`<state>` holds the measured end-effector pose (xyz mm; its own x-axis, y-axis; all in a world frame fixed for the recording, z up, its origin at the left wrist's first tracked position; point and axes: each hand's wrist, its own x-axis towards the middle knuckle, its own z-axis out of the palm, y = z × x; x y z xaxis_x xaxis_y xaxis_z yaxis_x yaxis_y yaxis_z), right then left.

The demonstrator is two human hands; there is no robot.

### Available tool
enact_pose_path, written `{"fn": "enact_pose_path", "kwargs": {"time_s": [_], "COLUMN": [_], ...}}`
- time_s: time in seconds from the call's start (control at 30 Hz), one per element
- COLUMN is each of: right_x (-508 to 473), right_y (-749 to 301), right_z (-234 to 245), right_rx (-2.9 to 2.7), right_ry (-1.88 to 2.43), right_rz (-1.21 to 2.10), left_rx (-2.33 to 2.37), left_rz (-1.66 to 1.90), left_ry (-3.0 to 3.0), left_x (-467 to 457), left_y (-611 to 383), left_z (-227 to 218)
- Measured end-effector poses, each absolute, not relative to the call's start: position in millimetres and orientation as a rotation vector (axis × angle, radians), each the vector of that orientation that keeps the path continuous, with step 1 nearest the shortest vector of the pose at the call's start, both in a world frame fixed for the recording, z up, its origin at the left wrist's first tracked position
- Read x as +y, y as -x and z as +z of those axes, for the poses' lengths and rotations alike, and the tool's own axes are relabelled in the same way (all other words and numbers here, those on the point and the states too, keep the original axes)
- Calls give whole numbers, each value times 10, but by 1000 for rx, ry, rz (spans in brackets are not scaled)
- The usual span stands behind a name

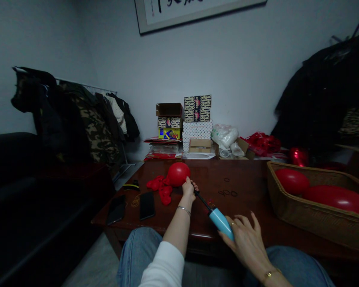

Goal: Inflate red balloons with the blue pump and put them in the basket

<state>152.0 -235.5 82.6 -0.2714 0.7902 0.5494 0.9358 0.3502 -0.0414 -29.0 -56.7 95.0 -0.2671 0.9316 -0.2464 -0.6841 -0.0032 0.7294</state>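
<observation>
My left hand [189, 186] is closed at the neck of a small, round, inflated red balloon [178, 173], where the black nozzle end of a hand balloon pump [220, 223] meets it. The pump has a light blue barrel and a black rod, and slants down towards me on the right. My right hand [247, 237] grips the barrel's near end between thumb and forefinger, its other fingers partly stretched. Left of the balloon lie several limp red balloons [161, 187] on the dark wooden table [206, 169]. The balloon's neck is hidden by my left fingers.
Two dark phones [147, 205], yellow rubber bands [135, 201] and a black-yellow object [132, 185] lie on the left. Black rings [227, 193] lie right of centre. A wicker basket [277, 199] holds two red balloons [291, 180]. Stacked boxes [197, 133] stand behind.
</observation>
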Motion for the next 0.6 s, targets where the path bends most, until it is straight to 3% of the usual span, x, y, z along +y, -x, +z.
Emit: {"fn": "enact_pose_path", "kwargs": {"time_s": [0.6], "right_x": [-2158], "right_y": [-1282], "right_z": [1059], "right_rx": [-2118], "right_ry": [1560], "right_rz": [-445], "left_rx": [936], "left_rz": [1558], "left_ry": [-398], "left_x": [-699], "left_y": [52], "left_z": [985]}}
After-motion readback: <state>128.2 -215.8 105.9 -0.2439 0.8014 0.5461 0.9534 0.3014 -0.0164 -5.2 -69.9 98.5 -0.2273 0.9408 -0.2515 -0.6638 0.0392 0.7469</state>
